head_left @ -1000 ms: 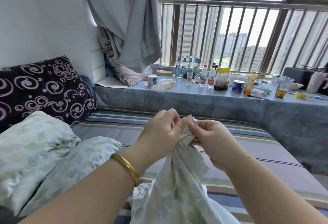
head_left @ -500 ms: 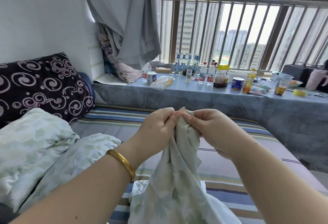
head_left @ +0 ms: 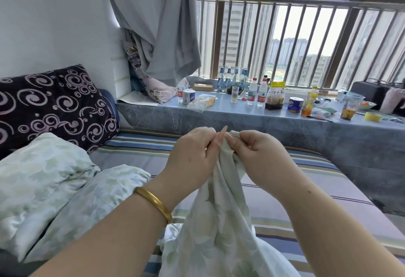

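Two hands, one pale leaf-print cloth over a striped bed, left hand and right hand both curled, pinching its bunched top edge, fingertips nearly meeting.

Your left hand and right hand pinch the top of a pale green leaf-print cloth, knuckles almost touching; it hangs down over the striped bed. A gold bangle circles your left wrist.

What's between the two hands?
Head view: the bunched top edge of the leaf-print cloth, pinched by the left hand and the right hand; the rest hangs below them.
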Tool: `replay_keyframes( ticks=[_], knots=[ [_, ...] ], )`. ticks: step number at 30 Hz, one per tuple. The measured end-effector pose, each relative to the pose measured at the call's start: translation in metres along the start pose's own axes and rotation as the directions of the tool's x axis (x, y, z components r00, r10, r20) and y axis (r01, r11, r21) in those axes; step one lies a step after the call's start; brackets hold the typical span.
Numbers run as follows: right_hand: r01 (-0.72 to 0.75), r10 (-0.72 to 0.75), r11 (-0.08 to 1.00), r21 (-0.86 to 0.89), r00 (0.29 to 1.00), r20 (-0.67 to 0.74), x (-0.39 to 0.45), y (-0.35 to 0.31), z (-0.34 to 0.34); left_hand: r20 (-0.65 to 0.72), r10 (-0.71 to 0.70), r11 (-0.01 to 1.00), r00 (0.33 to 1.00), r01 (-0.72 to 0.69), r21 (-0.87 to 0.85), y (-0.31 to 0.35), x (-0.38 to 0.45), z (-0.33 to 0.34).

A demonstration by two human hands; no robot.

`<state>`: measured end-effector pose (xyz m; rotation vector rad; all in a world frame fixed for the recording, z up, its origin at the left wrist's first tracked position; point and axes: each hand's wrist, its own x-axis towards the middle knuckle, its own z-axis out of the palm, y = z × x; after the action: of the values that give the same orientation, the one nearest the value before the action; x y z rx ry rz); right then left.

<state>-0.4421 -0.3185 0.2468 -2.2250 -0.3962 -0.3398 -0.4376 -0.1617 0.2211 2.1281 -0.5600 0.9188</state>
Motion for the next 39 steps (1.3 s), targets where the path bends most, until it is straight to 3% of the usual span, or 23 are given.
replay_keyframes(
  ticks=[3,6,8,11,13,15,19,22,25,28,31,35,39],
  knots=[
    [-0.016,0.018,0.995,0.095,1.0,-0.021,-0.003,-0.004,-0.001,-0.017,-0.039,0.999,0.999,0.039,-0.013,0.001,0.003,0.001],
    [-0.102,0.081,0.918,0.384,0.994,0.07,-0.004,-0.004,-0.002,0.043,-0.295,0.91,0.954,0.295,-0.291,0.005,-0.001,0.004],
    [-0.147,0.106,0.86,0.489,0.988,0.112,-0.005,-0.003,-0.001,0.146,-0.49,0.682,0.86,0.482,-0.55,0.011,-0.002,0.005],
    [-0.173,0.115,0.782,0.599,0.984,0.134,-0.005,-0.004,0.002,0.293,-0.607,0.258,0.739,0.532,-0.806,0.022,0.002,0.01],
    [-0.194,0.143,0.766,0.612,0.981,0.133,-0.004,-0.003,0.004,0.342,-0.631,0.101,0.696,0.511,-0.854,0.027,0.004,0.014],
    [-0.216,0.139,0.78,0.587,0.975,0.174,-0.002,-0.001,0.001,0.372,-0.663,0.039,0.65,0.526,-0.849,0.03,0.006,0.015],
    [-0.309,0.126,0.842,0.441,0.909,0.397,-0.005,0.014,-0.015,0.426,-0.702,0.042,0.57,0.631,-0.774,0.019,0.011,0.012],
    [-0.361,0.17,0.899,0.248,0.809,0.563,-0.009,0.025,-0.026,0.397,-0.724,0.166,0.565,0.7,-0.694,0.006,0.014,0.01],
    [-0.332,0.232,0.942,0.054,0.758,0.609,-0.012,0.029,-0.034,0.304,-0.808,0.258,0.504,0.767,-0.587,-0.011,0.015,0.009],
    [-0.393,0.24,0.909,0.141,0.769,0.592,-0.014,0.03,-0.038,0.296,-0.855,0.225,0.426,0.818,-0.528,-0.016,0.013,0.011],
    [-0.423,0.283,0.88,0.214,0.831,0.478,-0.017,0.029,-0.031,0.467,-0.796,0.161,0.386,0.877,-0.452,-0.008,0.001,0.014],
    [-0.508,0.384,0.777,0.372,0.851,0.359,-0.019,0.031,-0.014,0.647,-0.695,0.287,0.313,0.946,-0.149,0.007,-0.017,0.018],
    [-0.56,0.416,0.633,0.534,0.828,0.375,-0.022,0.034,-0.008,0.674,-0.654,0.317,0.344,0.933,-0.168,0.019,-0.025,0.024]
  ],
)
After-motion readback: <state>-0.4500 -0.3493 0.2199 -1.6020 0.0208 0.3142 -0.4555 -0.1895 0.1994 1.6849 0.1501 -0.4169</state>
